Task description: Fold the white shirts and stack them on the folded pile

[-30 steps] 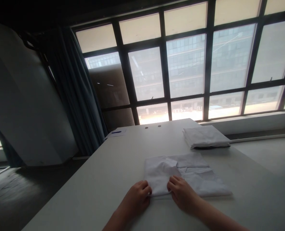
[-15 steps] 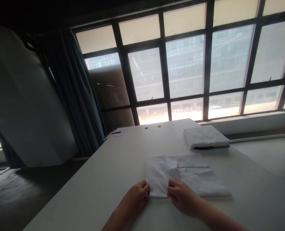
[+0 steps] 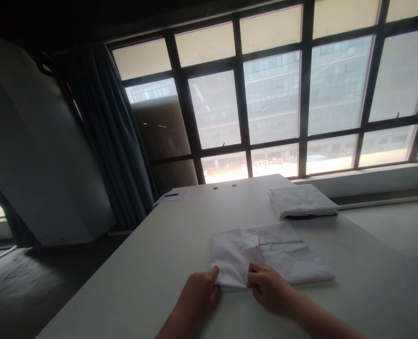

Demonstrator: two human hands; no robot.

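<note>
A folded white garment [image 3: 279,256] lies flat on the white table, with a flap and creases across its top; its exact kind is hard to tell. At its near left corner, my left hand [image 3: 202,288] is closed, thumb on top and fingers under the cloth. My right hand [image 3: 267,286] pinches the near edge a little to the right, knuckles up. The fabric between the two hands is slightly raised off the tabletop.
Beyond the garment, a stack of folded white cloth [image 3: 302,200] sits near the table's right edge, something dark beneath it. A paper [image 3: 175,197] with a blue pen [image 3: 171,194] lies at the far left edge of the table [image 3: 152,263]. Windows and a dark curtain [image 3: 113,141] stand behind.
The garment has shifted slightly to the left and turned a little. My left thumb now lies on top of the corner, and the left hand has moved slightly down.
</note>
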